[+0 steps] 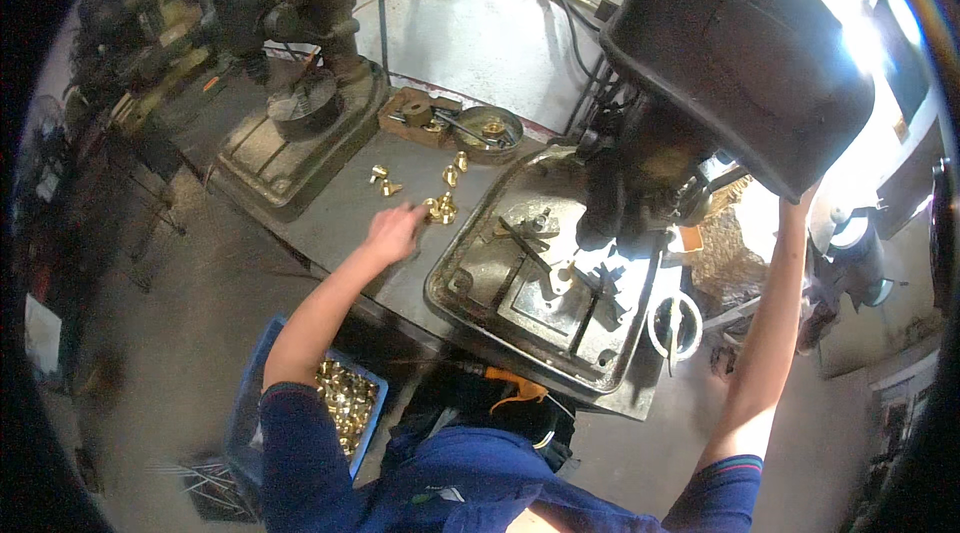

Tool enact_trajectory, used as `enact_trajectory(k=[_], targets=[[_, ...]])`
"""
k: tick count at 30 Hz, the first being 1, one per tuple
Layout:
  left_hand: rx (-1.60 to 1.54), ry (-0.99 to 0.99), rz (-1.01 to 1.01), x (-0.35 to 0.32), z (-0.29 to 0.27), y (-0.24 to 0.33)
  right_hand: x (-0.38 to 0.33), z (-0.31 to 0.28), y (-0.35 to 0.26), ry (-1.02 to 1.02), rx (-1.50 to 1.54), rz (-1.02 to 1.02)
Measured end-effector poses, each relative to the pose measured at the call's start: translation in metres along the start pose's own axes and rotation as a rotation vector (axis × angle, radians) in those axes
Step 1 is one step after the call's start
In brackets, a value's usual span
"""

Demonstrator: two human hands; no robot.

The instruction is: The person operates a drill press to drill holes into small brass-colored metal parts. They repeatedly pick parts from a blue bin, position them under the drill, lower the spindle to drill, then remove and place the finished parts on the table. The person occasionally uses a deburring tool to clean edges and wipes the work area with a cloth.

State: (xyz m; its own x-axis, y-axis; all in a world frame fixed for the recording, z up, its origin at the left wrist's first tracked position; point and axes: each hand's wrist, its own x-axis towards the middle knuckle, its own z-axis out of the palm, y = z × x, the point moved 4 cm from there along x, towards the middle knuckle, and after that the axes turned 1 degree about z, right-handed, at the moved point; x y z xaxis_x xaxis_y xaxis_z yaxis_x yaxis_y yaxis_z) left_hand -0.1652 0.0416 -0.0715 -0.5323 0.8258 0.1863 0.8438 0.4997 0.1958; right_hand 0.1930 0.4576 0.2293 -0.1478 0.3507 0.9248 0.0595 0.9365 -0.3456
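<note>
My left hand (395, 233) is over the grey bench, its fingers bent together and their tips beside a cluster of brass fittings (443, 209). Whether a fitting is between them is hidden. Several more brass fittings (385, 180) lie loose farther back. My right hand (797, 201) is raised at the lower right edge of a dark drill press head (740, 53); its fingers are hidden there. Below that head, the press's metal base (490, 273) carries dark clamp bars (525, 241) and a pale round piece (560, 279) under bright light.
A second drill press base (265, 168) stands at the left. Behind the fittings sit a wooden box (415, 123) of tools and a round metal bowl (490, 133). A blue crate (372, 413) full of brass pieces is below the bench. A white cup (676, 325) stands beside the base.
</note>
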Motion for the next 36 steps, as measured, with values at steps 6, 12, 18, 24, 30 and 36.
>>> enact_trajectory(k=[6, 12, 18, 24, 30, 36], targets=[[0.075, -0.004, 0.074, 0.05, 0.027, -0.004, 0.001, 0.001, 0.001, 0.0, -0.01, -0.007], [-0.198, 0.024, -0.136, 0.06, 0.033, -0.027, -0.003, -0.011, 0.003, 0.003, -0.027, 0.012], [-0.196, -0.012, -0.503, 0.052, 0.057, -0.103, -0.01, 0.013, 0.013, -0.007, 0.019, 0.027], [-0.189, 0.116, -0.474, 0.057, 0.019, -0.068, -0.007, -0.005, 0.01, -0.005, -0.032, 0.021], [0.033, 0.029, -0.299, 0.059, 0.019, -0.042, -0.007, 0.002, 0.015, -0.005, -0.023, 0.025], [-0.717, -0.027, -0.322, 0.042, 0.01, -0.04, -0.017, -0.003, -0.004, 0.003, -0.11, -0.004]])
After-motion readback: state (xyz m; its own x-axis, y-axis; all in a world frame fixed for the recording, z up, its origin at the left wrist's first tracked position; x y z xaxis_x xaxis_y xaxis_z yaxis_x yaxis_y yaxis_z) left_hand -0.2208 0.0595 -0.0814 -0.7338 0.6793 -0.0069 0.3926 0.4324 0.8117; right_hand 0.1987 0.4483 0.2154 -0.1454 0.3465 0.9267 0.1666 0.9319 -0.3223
